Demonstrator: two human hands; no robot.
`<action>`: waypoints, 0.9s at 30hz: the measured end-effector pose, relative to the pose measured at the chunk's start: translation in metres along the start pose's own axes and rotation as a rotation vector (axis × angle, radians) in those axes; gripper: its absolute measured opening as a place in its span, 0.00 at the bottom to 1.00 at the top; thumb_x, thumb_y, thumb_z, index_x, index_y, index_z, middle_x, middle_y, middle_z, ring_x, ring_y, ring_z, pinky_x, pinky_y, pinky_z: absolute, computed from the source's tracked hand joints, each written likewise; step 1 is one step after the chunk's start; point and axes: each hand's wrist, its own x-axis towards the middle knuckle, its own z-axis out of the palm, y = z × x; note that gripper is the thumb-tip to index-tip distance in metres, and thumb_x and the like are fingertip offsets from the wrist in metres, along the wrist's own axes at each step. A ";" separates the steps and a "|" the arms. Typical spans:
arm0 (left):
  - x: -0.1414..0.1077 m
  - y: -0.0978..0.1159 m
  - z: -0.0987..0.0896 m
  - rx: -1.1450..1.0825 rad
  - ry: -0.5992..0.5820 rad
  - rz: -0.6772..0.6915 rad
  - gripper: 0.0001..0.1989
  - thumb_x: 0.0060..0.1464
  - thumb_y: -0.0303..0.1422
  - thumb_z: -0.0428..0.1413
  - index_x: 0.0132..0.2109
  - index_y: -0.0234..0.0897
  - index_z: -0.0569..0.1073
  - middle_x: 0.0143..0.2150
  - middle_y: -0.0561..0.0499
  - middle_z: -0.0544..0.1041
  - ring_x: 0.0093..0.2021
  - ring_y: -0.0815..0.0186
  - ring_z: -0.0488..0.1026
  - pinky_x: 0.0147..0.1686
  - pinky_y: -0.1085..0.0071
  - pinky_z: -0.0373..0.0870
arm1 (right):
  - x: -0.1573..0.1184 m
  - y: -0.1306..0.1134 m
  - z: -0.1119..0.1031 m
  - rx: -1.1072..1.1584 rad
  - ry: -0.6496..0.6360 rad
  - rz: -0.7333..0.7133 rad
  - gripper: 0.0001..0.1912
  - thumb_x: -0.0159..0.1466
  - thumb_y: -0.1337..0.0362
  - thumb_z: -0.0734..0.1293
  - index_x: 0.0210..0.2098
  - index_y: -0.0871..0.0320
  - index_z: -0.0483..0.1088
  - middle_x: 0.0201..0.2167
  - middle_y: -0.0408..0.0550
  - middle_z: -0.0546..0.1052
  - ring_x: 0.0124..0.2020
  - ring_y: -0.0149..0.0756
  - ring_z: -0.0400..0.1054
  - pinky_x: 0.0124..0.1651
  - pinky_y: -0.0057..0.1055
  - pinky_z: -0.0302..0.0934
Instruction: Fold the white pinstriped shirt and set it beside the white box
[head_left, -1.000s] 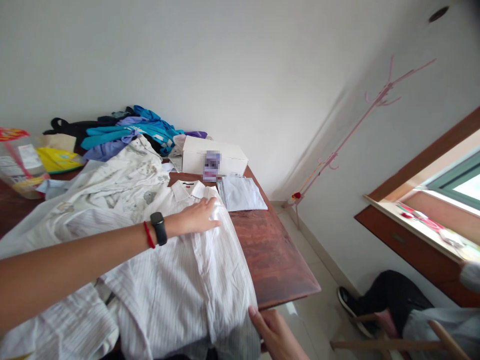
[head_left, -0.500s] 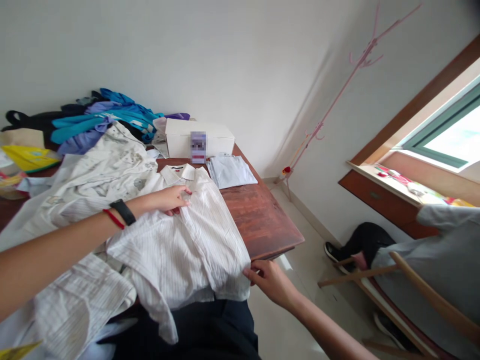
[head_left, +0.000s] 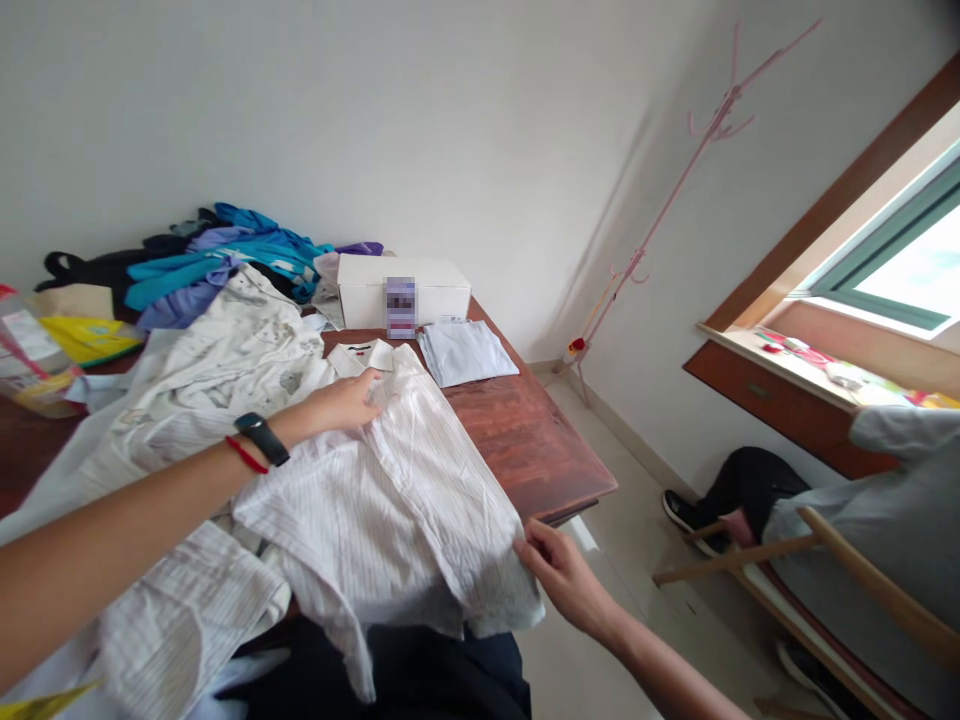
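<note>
One white rectangular box [head_left: 361,303] and one clear plastic container [head_left: 31,350] are seen; their contents cannot be made out. One wrinkled striped shirt [head_left: 420,480] is spread at the wooden table's [head_left: 525,440] near edge, its side pinched by the right hand [head_left: 561,578], its front touched by the left hand [head_left: 343,403], whose grip cannot be told.
</note>
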 end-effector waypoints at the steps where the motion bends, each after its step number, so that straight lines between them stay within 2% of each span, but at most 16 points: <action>1: 0.003 0.008 -0.001 0.030 0.035 0.055 0.33 0.60 0.37 0.54 0.68 0.28 0.58 0.54 0.34 0.77 0.54 0.46 0.74 0.55 0.53 0.68 | 0.000 -0.001 -0.003 0.050 0.039 0.007 0.26 0.69 0.41 0.59 0.26 0.55 0.55 0.24 0.37 0.57 0.27 0.30 0.50 0.29 0.27 0.49; 2: 0.006 0.017 -0.002 0.060 0.056 0.124 0.32 0.62 0.38 0.53 0.69 0.30 0.57 0.62 0.33 0.72 0.62 0.46 0.69 0.62 0.53 0.62 | 0.002 -0.002 -0.007 0.088 0.076 0.014 0.27 0.69 0.39 0.59 0.27 0.55 0.56 0.24 0.37 0.57 0.27 0.30 0.51 0.29 0.27 0.50; 4: 0.014 0.035 0.002 0.103 0.042 0.292 0.30 0.66 0.41 0.52 0.71 0.36 0.58 0.72 0.39 0.62 0.71 0.52 0.59 0.69 0.59 0.52 | 0.009 -0.001 -0.020 0.104 0.124 0.023 0.27 0.68 0.38 0.59 0.30 0.55 0.59 0.24 0.37 0.57 0.26 0.30 0.51 0.28 0.27 0.50; 7: 0.030 0.052 0.016 0.157 -0.030 0.442 0.33 0.65 0.47 0.55 0.72 0.42 0.60 0.76 0.43 0.57 0.75 0.53 0.50 0.72 0.59 0.44 | 0.029 0.006 -0.053 -0.024 0.158 0.008 0.26 0.68 0.39 0.60 0.32 0.56 0.65 0.22 0.37 0.59 0.24 0.30 0.51 0.26 0.27 0.47; 11: 0.055 0.048 0.038 0.213 -0.062 0.409 0.34 0.68 0.52 0.48 0.73 0.40 0.59 0.76 0.38 0.55 0.76 0.46 0.47 0.70 0.50 0.45 | 0.064 0.018 -0.107 -0.249 0.176 -0.017 0.26 0.68 0.42 0.60 0.31 0.58 0.71 0.23 0.42 0.69 0.26 0.34 0.59 0.30 0.29 0.53; 14: 0.078 0.040 0.045 0.248 -0.023 0.335 0.34 0.69 0.53 0.44 0.73 0.38 0.60 0.75 0.34 0.57 0.74 0.43 0.51 0.68 0.49 0.49 | 0.088 0.028 -0.136 -0.361 0.107 -0.031 0.24 0.68 0.45 0.60 0.36 0.59 0.76 0.29 0.46 0.76 0.32 0.39 0.67 0.36 0.32 0.58; 17: 0.100 0.033 0.038 0.275 0.055 0.278 0.31 0.70 0.52 0.44 0.70 0.39 0.64 0.69 0.35 0.66 0.69 0.46 0.61 0.65 0.52 0.53 | 0.107 0.036 -0.151 -0.435 0.026 -0.048 0.24 0.69 0.47 0.60 0.37 0.59 0.78 0.31 0.48 0.79 0.34 0.42 0.70 0.39 0.34 0.59; 20: 0.118 0.020 0.019 0.296 0.114 0.233 0.27 0.66 0.52 0.49 0.60 0.38 0.73 0.60 0.36 0.74 0.62 0.47 0.68 0.62 0.54 0.56 | 0.120 0.041 -0.157 -0.465 -0.005 -0.065 0.24 0.68 0.47 0.60 0.36 0.59 0.79 0.31 0.49 0.80 0.35 0.42 0.71 0.39 0.34 0.60; 23: 0.128 0.003 -0.002 0.288 0.085 0.234 0.23 0.61 0.53 0.55 0.48 0.38 0.79 0.53 0.39 0.78 0.56 0.51 0.72 0.59 0.60 0.59 | 0.126 0.044 -0.163 -0.458 -0.036 -0.045 0.24 0.67 0.46 0.62 0.35 0.59 0.79 0.30 0.48 0.80 0.33 0.40 0.69 0.38 0.33 0.60; 27: 0.126 -0.013 -0.020 0.213 0.016 0.223 0.21 0.56 0.53 0.59 0.38 0.38 0.80 0.41 0.45 0.82 0.44 0.58 0.76 0.47 0.71 0.65 | 0.127 0.045 -0.177 -0.496 -0.048 0.001 0.26 0.66 0.44 0.63 0.31 0.60 0.79 0.24 0.46 0.75 0.28 0.37 0.64 0.32 0.31 0.54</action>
